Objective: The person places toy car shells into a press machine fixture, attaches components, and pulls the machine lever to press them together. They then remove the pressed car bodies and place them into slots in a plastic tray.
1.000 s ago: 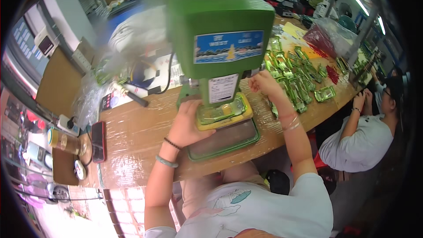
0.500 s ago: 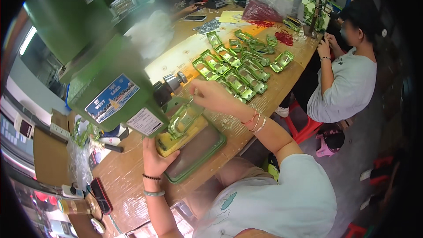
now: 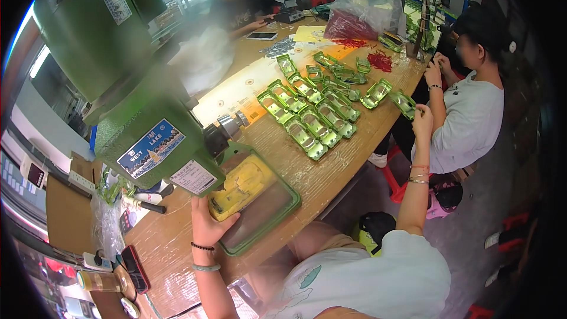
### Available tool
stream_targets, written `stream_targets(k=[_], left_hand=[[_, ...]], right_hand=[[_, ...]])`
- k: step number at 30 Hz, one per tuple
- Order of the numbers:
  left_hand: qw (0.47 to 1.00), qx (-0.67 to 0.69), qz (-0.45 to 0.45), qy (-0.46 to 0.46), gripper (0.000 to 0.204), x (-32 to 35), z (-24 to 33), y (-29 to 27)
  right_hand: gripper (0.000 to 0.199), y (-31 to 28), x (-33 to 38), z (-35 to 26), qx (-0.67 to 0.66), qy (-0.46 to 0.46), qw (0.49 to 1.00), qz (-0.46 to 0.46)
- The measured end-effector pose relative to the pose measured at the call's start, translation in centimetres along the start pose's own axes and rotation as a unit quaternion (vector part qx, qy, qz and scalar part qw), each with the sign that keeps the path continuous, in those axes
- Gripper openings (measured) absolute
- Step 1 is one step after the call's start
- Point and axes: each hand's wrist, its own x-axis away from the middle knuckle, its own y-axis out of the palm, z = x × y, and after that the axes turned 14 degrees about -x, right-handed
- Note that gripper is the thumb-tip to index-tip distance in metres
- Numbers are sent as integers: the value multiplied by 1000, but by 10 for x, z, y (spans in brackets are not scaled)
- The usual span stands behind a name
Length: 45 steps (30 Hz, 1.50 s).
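Observation:
My left hand (image 3: 209,221) grips the near left end of a yellow block (image 3: 245,184), thumb along its near side and the other fingers partly hidden behind the machine head. This block sits on the green-rimmed base (image 3: 289,204) under a green drill press (image 3: 147,136). Out to the right, over the table's edge, my right hand (image 3: 422,123) holds a green toy car body (image 3: 404,105) by its near end. Close to it another green car body (image 3: 377,93) lies on the table. Several more green car bodies (image 3: 304,136) stand in rows right of the press.
A co-worker (image 3: 463,106) sits at the table's right side, close to my right hand. Red small parts (image 3: 381,59), grey pieces (image 3: 277,48), a bag of red parts (image 3: 354,20) and a phone (image 3: 261,36) lie toward the back. A red-edged phone (image 3: 136,269) rests at lower left.
My right hand has swung from the press out to the right, taking the car body off the yellow block. My left hand has stayed on the block.

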Motion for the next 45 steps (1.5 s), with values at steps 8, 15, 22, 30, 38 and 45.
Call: stream_targets(k=[8, 15, 22, 30, 38, 45], left_hand=[[996, -90, -4, 9, 81, 6, 20, -8], [969, -136, 156, -134, 51, 139, 26, -67], [725, -278, 390, -495, 14, 354, -36, -31], [240, -329, 306, -861, 32, 652, 24, 23], [338, -203, 136, -909, 44, 756, -65, 0], [362, 7, 383, -850, 33, 754, -138, -28]], right_hand=[[27, 57, -21, 35, -187, 82, 979, 17], [48, 147, -50, 48, -5, -186, 966, -178], [43, 95, 18, 2, -71, -348, 934, -42], [38, 159, 78, -37, -166, -361, 902, -168], [33, 110, 84, -45, -150, -434, 873, -165], [8, 73, 199, -156, -176, -324, 904, -216]])
